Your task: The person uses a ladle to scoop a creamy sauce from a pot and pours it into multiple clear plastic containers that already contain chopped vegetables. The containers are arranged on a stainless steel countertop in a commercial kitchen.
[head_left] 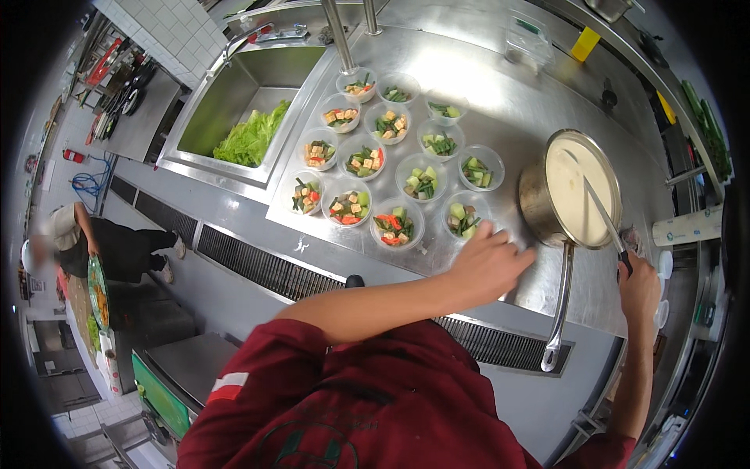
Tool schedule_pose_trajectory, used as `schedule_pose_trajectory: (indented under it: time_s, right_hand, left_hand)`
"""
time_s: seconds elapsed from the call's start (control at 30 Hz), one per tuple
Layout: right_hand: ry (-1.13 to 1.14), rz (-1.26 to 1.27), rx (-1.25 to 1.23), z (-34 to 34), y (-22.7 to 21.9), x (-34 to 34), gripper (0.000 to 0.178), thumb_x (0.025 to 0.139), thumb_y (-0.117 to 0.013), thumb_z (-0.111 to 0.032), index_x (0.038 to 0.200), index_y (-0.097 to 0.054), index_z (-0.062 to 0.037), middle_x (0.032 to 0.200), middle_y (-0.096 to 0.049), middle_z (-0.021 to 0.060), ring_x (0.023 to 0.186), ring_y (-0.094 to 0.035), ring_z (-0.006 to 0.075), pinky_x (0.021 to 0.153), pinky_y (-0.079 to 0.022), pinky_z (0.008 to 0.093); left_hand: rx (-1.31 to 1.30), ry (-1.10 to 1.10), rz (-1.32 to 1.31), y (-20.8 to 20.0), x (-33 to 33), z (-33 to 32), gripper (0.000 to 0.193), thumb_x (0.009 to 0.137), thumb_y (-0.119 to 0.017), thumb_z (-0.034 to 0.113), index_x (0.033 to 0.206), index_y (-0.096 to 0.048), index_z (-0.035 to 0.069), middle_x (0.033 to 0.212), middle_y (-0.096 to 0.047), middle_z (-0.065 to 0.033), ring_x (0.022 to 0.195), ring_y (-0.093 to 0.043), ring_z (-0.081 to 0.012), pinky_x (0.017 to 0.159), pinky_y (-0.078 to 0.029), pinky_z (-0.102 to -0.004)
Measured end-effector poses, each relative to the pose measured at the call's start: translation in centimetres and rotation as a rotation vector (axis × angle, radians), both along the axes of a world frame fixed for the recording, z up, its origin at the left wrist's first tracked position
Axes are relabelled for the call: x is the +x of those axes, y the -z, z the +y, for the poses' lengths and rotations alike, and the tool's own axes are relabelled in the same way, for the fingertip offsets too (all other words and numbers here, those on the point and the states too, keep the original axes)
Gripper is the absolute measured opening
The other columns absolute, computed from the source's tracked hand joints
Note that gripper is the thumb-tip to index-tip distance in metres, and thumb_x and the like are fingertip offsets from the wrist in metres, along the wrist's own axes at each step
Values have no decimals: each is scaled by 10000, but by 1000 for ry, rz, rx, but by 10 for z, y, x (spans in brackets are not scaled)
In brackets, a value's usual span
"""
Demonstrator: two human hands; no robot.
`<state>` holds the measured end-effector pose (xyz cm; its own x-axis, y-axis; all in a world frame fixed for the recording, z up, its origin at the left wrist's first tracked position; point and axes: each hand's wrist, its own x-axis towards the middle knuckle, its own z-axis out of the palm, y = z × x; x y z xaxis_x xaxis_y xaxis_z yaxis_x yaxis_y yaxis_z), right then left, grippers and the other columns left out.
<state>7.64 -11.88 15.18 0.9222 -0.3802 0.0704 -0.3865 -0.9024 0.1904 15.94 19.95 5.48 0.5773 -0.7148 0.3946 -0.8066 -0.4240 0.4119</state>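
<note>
A metal pot (533,205) of cream-coloured liquid (574,207) stands tilted at the right of the steel counter, its long handle toward me. My right hand (639,283) is closed around the dark handle of a metal ladle (600,205). The ladle's lower end is sunk in the liquid and hidden. My left hand (494,264) hovers between the pot and the nearest clear plastic cup (466,215), fingers loosely bent and apart, with nothing visible in it. Several cups of cut vegetables stand in rows to its left; some, like one cup (348,202), also hold pale cubes.
At the left, a sink (223,94) holds green lettuce leaves (254,134). A steel post (338,35) rises behind the cups. A clear container (529,47) and a yellow object (584,44) lie at the back. Another person (117,242) stands at far left, holding a tray of food (98,291).
</note>
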Motion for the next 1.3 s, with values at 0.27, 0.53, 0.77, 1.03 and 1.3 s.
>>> schedule_pose_trajectory:
  time_s: [0.27,0.53,0.77,1.03,1.3]
  right_hand:
    - [-163,159,31,-17,-29,14,243,870,-753,-149,1067,-718,-10,980,-702,226,916,-653,446,808,-517,511]
    - [-5,369,645,-44,-42,20,263,917,-718,-178,773,-649,31,667,-631,110,580,-636,251,532,-490,374]
    - [284,444,963,-25,-51,15,296,981,-663,-231,835,-684,25,629,-578,29,416,-520,108,393,-412,284]
    - [569,321,1282,-7,-71,-15,263,1028,-622,-221,1074,-722,18,683,-563,2,413,-467,69,394,-394,255]
    - [589,163,1304,15,-78,-36,248,1012,-634,-200,1054,-720,28,681,-564,5,420,-476,77,387,-388,257]
  left_hand:
    - [-545,-204,34,-20,59,-111,393,860,-666,112,1253,-672,107,1026,-721,-72,1034,-617,-243,913,-338,-416]
    - [-392,-40,100,11,8,-30,331,880,-670,133,1211,-681,138,1122,-693,-37,1111,-594,-257,937,-367,-449]
    - [-331,-75,178,13,9,39,329,874,-672,139,1202,-688,131,1154,-683,-44,1141,-590,-258,970,-383,-429]
    - [-406,-84,187,8,50,65,382,834,-674,82,1216,-664,105,1185,-665,-77,1129,-573,-294,972,-378,-423]
    - [-418,-26,206,3,71,67,379,825,-687,81,1203,-671,101,1199,-643,-72,1128,-553,-288,977,-373,-417]
